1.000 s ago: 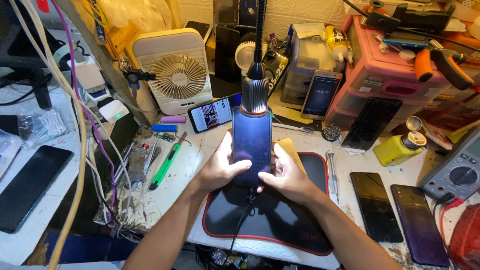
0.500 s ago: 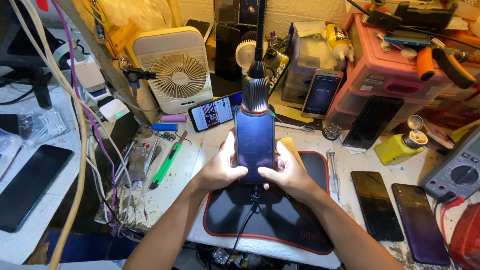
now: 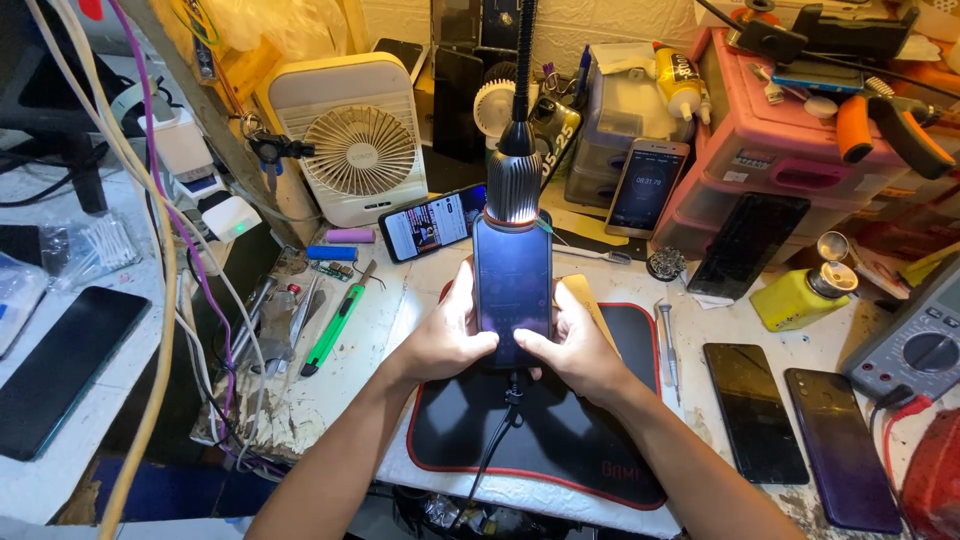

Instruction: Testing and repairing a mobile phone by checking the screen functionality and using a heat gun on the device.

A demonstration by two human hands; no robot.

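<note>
Hold: left hand (image 3: 447, 340) and right hand (image 3: 572, 350), fingers gripping dark phone (image 3: 512, 290) upright.
Cable: plugged in below fingers.
Progress: phone intact, unopened.

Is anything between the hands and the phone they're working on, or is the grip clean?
Nothing visible stands between them. The left hand and right hand both hold the phone directly, thumbs on its screen. A cable hangs from its lower end, and the lamp sits just above its top edge.
</note>
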